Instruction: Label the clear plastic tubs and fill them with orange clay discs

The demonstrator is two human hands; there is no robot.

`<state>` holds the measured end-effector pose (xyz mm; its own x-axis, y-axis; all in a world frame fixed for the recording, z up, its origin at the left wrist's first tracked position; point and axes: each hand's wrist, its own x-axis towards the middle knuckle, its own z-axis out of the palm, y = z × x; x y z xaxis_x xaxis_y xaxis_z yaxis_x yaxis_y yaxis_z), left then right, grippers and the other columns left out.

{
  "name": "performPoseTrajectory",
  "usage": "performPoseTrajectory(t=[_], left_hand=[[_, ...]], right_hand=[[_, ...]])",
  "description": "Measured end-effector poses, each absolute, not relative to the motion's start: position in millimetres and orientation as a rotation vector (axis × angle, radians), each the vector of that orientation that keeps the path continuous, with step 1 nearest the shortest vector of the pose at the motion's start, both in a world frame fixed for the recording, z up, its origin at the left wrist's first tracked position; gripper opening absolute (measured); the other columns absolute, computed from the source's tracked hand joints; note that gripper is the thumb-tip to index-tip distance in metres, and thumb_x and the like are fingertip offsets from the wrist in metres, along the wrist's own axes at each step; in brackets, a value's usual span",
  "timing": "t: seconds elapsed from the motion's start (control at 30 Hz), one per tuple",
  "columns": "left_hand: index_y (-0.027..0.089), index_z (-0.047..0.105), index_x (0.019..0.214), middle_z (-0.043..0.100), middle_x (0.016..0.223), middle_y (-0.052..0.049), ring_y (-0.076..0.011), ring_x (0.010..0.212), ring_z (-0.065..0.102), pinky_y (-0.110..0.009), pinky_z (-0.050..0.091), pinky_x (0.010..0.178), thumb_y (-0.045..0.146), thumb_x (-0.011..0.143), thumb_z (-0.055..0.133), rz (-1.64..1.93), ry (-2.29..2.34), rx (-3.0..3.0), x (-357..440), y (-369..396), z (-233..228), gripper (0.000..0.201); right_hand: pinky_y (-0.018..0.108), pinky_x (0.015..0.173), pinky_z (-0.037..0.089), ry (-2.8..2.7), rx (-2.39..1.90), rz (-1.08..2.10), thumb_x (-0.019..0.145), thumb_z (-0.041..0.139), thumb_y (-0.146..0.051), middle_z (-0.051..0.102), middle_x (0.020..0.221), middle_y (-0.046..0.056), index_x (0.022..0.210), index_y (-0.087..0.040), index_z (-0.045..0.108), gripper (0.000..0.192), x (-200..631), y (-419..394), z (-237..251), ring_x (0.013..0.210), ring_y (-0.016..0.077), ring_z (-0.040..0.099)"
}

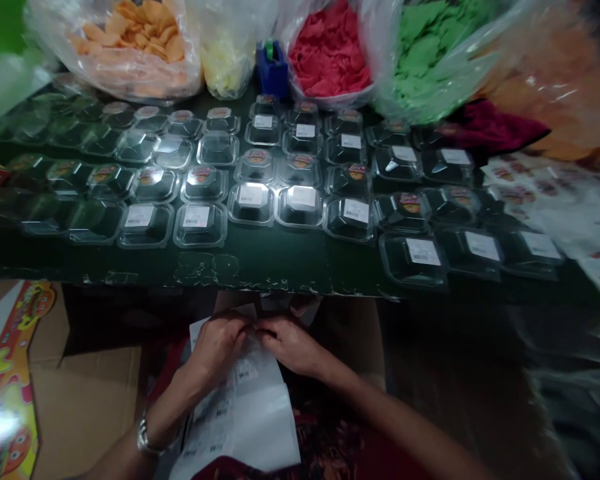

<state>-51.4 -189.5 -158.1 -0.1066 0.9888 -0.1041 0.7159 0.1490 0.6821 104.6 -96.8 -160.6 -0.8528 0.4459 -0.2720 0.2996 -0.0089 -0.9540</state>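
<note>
Low in the head view, a white sheet of barcode labels (250, 407) rests across my lap. My left hand (223, 340) has its fingers closed on the sheet's upper part. Close beside it, my right hand (287, 343) is pinched at the same top edge, the fingertips of both hands nearly meeting. Whether a single label is between the fingertips is too blurred to tell. On the table ahead, clear plastic containers (200, 223) stand in rows, several with white barcode labels (251, 195) and others with round colourful stickers (256, 157).
Bags of orange pieces (150, 33), red pieces (330, 53) and green pieces (430, 47) line the table's back, with a blue tape dispenser (273, 70) between. Sticker sheets (545, 193) lie at right. A cardboard box (90, 400) stands at lower left, below the table edge (300, 290).
</note>
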Motion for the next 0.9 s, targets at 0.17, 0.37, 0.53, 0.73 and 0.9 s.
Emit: performPoseTrajectory(t=[0.17, 0.37, 0.53, 0.73, 0.9], left_hand=[[0.018, 0.07, 0.091, 0.072, 0.084, -0.007, -0.0202, 0.077, 0.066, -0.029, 0.048, 0.071, 0.012, 0.082, 0.05, 0.523, 1.856, 1.707, -57, -185, -150, 0.023], [0.016, 0.069, 0.084, 0.072, 0.081, -0.005, -0.0168, 0.071, 0.066, -0.025, 0.049, 0.066, 0.009, 0.077, 0.049, 0.67, 2.004, 1.516, -58, -187, -149, 0.023], [0.018, 0.069, 0.09, 0.073, 0.086, -0.005, -0.0157, 0.078, 0.068, -0.024, 0.051, 0.072, 0.013, 0.083, 0.052, 0.783, 1.917, 1.637, -53, -196, -153, 0.02], [0.019, 0.069, 0.081, 0.068, 0.073, -0.005, -0.0162, 0.068, 0.062, -0.026, 0.048, 0.065, 0.014, 0.084, 0.048, 0.701, 1.917, 1.754, -50, -197, -154, 0.021], [0.017, 0.067, 0.077, 0.068, 0.073, -0.006, -0.0184, 0.069, 0.062, -0.029, 0.047, 0.068, 0.009, 0.077, 0.05, 0.686, 2.022, 1.731, -51, -196, -154, 0.019]], right_hand=[[0.027, 0.074, 0.042, -2.228, -0.76, 1.977, 0.078, 0.044, -0.01, 0.065, 0.081, 0.004, 0.078, -0.015, 0.064, 0.021, 104, -93, -157, 0.078, 0.019, 0.058], [0.022, 0.061, 0.037, -2.165, -0.866, 1.893, 0.079, 0.047, -0.012, 0.057, 0.069, 0.0, 0.07, -0.015, 0.056, 0.013, 101, -102, -162, 0.067, 0.0146, 0.051], [0.022, 0.063, 0.038, -2.184, -0.834, 1.883, 0.081, 0.045, -0.011, 0.058, 0.072, 0.001, 0.073, -0.014, 0.057, 0.015, 102, -106, -160, 0.069, 0.0152, 0.052], [0.024, 0.062, 0.038, -2.277, -0.788, 1.862, 0.079, 0.046, -0.007, 0.061, 0.07, 0.002, 0.072, -0.014, 0.059, 0.017, 102, -103, -153, 0.066, 0.0155, 0.053], [0.022, 0.058, 0.036, -2.205, -0.859, 1.863, 0.076, 0.049, -0.006, 0.059, 0.067, 0.0, 0.072, -0.014, 0.059, 0.014, 99, -110, -157, 0.064, 0.0145, 0.052]])
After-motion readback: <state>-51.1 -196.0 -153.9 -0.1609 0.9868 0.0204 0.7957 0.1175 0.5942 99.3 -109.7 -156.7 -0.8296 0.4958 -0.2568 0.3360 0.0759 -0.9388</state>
